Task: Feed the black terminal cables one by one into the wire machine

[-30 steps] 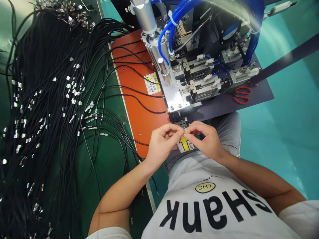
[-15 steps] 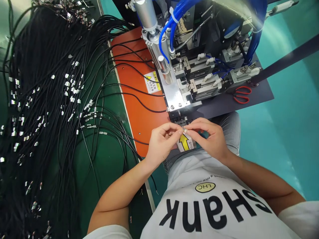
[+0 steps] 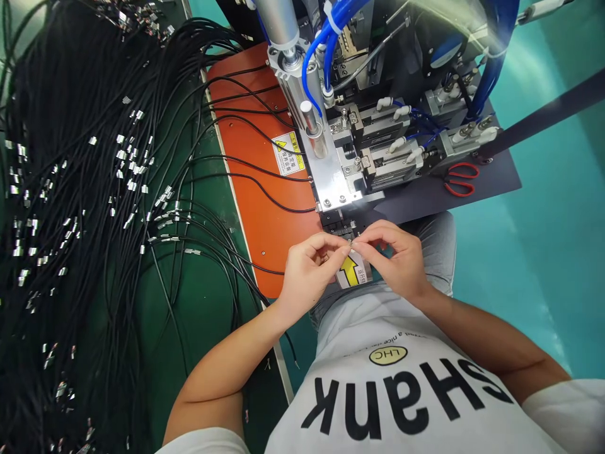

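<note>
My left hand [image 3: 307, 271] is closed in a pinch, thumb and forefinger together at the front of the machine. A black cable [image 3: 269, 270] runs across the orange plate and disappears behind this hand. Fingertip to fingertip with it, my right hand [image 3: 394, 258] pinches too. Between them shows a tiny silvery cable end [image 3: 350, 244], too small to make out in detail. Just below the fingertips lies a white label with a yellow arrow [image 3: 350, 271]. The metal machine [image 3: 333, 183] stands right beyond my hands.
Several black cables [image 3: 265, 197] cross the orange plate [image 3: 255, 227] into the machine's side. A large heap of black cables [image 3: 66, 157] with silvery ends covers the green table [image 3: 208, 353] at left. Red-handled scissors [image 3: 460, 180] lie on the dark base plate [image 3: 501, 173] at right.
My hands stay together at almost the same spot, with the fingertips shifted slightly around the small cable end. The view has tilted a little.
</note>
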Motion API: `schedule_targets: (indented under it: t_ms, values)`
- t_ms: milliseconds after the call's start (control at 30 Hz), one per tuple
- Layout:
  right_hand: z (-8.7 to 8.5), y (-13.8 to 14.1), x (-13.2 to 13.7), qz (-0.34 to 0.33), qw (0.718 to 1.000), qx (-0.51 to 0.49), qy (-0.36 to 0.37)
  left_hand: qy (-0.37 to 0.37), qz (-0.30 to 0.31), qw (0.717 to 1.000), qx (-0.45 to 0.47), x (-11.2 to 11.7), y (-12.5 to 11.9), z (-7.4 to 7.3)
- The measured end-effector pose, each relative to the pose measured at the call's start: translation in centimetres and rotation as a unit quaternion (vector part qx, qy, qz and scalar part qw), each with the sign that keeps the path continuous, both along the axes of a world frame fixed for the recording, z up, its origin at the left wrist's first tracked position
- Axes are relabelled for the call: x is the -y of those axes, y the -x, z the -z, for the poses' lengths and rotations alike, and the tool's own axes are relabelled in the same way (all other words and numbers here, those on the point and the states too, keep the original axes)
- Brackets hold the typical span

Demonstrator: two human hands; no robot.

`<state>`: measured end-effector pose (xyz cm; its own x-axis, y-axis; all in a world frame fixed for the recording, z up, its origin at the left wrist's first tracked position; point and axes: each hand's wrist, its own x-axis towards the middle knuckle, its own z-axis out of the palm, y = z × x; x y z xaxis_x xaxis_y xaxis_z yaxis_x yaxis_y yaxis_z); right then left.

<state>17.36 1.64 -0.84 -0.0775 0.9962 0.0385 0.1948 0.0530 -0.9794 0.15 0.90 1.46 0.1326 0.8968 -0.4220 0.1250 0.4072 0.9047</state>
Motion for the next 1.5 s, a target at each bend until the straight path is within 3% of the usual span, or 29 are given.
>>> schedule_targets:
  t_ms: [100,233,433,633,1500]
  values:
    - [1.0,-0.4,-0.6,0.011,0.999,-0.017,0.034,-0.106,0.024,0.991,-0.083,-0.1,0.4,0.6]
    - [2.8,-0.9,-1.8,0.011,0.993,-0.053,0.106,-0.288,0.090,0.923,-0.239,-0.9,1.2,1.7]
    - [4.8,-0.6,-3.0,0.024,0.975,-0.113,0.190,-0.384,0.152,0.854,-0.317,-2.2,2.0,4.3]
    - [5.2,-0.5,-3.5,0.029,0.969,-0.126,0.213,-0.420,0.167,0.822,-0.346,-2.5,2.3,5.8]
    - [5.8,-0.6,-3.3,0.016,0.976,-0.099,0.195,-0.435,0.192,0.798,-0.371,-3.1,2.3,5.4]
